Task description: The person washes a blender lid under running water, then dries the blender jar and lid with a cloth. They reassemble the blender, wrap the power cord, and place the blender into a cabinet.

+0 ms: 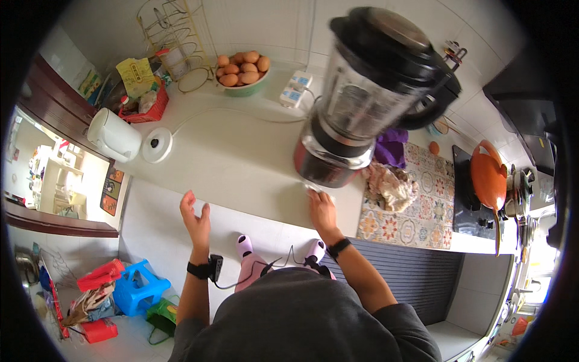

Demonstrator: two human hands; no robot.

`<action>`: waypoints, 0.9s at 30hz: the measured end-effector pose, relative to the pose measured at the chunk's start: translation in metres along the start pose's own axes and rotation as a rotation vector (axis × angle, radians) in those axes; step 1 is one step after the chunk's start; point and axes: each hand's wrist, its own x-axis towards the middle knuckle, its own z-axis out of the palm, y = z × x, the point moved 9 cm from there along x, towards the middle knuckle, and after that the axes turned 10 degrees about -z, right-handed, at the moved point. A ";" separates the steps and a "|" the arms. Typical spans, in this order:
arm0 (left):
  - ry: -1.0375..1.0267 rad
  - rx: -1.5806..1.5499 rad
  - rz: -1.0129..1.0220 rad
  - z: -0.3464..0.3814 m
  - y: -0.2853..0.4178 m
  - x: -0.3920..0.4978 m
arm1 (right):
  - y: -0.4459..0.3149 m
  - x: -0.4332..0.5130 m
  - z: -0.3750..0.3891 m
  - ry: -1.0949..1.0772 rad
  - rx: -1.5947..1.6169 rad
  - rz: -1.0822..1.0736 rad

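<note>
A blender with a black lid and handle and a clear jug (362,104) stands on the white countertop (226,149). My right hand (322,210) is at the foot of its dark red and black base (328,158), fingers closed on a white wipe or tissue (312,186) that is mostly hidden under them. My left hand (196,221) hovers by the counter's front edge with thumb and fingers apart, holding nothing. Right of the blender, a crumpled pale cloth (398,192) and a purple cloth (391,148) lie on a patterned tile mat (425,203).
Along the back are a bowl of eggs (244,88), a white power strip (296,89) and a red basket (156,106). A white kettle (115,135) and its base (157,145) sit left. An orange pan (488,176) rests on the black stove. A blue stool (138,287) stands on the floor.
</note>
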 end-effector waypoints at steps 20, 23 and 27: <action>-0.225 0.053 0.093 -0.102 -0.065 0.110 | -0.343 0.202 0.268 -0.212 0.296 -0.184; -0.291 0.030 0.096 -0.096 -0.067 0.113 | -0.250 0.192 0.253 -0.177 0.530 0.200; -0.388 0.017 0.143 -0.074 -0.059 0.115 | -0.138 0.156 0.158 0.056 0.060 0.204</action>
